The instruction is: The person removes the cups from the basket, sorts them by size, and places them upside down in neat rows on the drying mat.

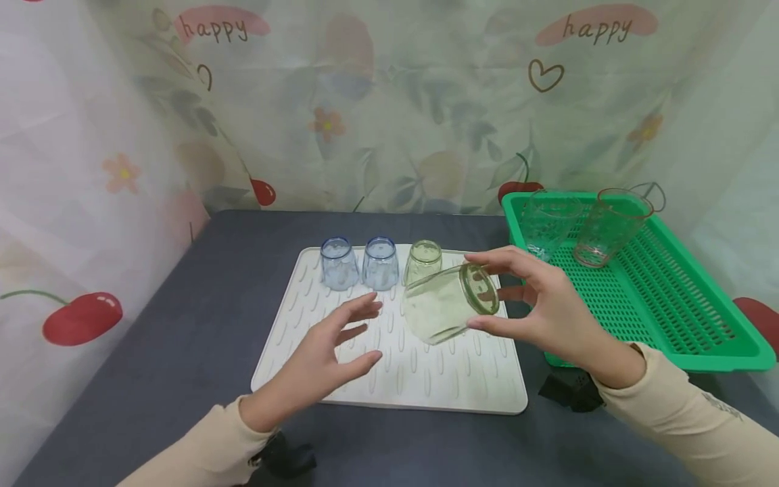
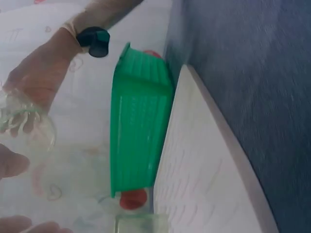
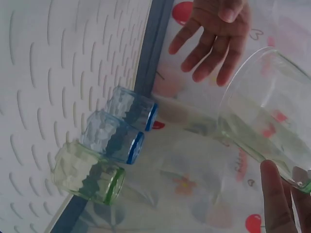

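- The right hand (image 1: 550, 297) pinches a pale green glass (image 1: 433, 308) by its thick base, forefinger on the upper side and thumb on the lower; that grip probably leaves the walls and rim free.
- This glass is in the air above the white mat (image 1: 420, 389), towards the mat's right edge, tilted with its mouth down and to the left. In the right wrist view it is well apart from the other glasses.
- The left hand (image 1: 322, 358) hangs over the mat's left half, holding nothing, its fingers loosely spread and the thumb apart from them. It faces the mouth of the held glass without touching it, a pose that would suit steadying the free end.
- Along the mat's far edge stand a left blue glass (image 1: 339, 269), a right blue glass (image 1: 381, 270) and a smaller-looking green glass (image 1: 425, 254), side by side. All are upside down, resting on their rims, likely the steadier way; the mat's raised ridges may let air under them.
- The mat lies near the middle of the bench (image 1: 176, 325), within easy reach of both hands.
- At the bench's right edge, a green basket (image 1: 745, 358) holds a clear glass (image 1: 550, 220) and a red-rimmed glass (image 1: 602, 233) near its far end, mouths up.
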A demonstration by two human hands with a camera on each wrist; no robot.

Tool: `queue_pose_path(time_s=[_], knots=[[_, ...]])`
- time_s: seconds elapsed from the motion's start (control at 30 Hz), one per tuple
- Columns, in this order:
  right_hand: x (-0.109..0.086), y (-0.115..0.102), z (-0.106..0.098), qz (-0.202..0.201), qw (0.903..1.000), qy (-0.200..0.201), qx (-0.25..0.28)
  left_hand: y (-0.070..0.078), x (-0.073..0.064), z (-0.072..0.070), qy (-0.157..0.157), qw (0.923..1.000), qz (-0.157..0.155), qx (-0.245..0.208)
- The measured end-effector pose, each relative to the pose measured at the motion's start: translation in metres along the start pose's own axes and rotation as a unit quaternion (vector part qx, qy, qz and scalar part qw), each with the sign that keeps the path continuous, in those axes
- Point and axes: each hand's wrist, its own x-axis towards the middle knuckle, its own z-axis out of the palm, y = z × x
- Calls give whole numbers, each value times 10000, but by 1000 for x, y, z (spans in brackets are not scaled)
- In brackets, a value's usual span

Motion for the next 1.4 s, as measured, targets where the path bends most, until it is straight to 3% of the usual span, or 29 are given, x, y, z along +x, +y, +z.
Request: queue_pose_path(time_s=[0.07,0.2,0.37,0.6,0.87,1.0,1.2,1.4], knots=[[5,0,-5,178,9996,27,-212,-2,-2,-7,61,9978,-95,655],[16,2,-15,544,9959,-37,-728,-7,-9,-19,16,9830,-451,1779],[28,9,-27,942,9882,-116,-1203,-14,-15,-27,-248,9655,-749,2482],[41,31,-37,1713,9711,-353,-1622,-23,-26,-32,-509,9475,-1122,2952],[52,52,-44,2494,9438,-801,-2016,-37,-41,-37,-558,9245,-1278,3547],[57,61,-47,2715,9356,-943,-2052,-42,-44,-39,-673,9156,-1376,3717],[62,75,-47,2900,9307,-1133,-1919,-51,-49,-40,-1241,9001,-1766,3784],[67,83,-44,3009,9241,-1280,-1977,-57,-51,-40,-1690,8939,-2019,3629]])
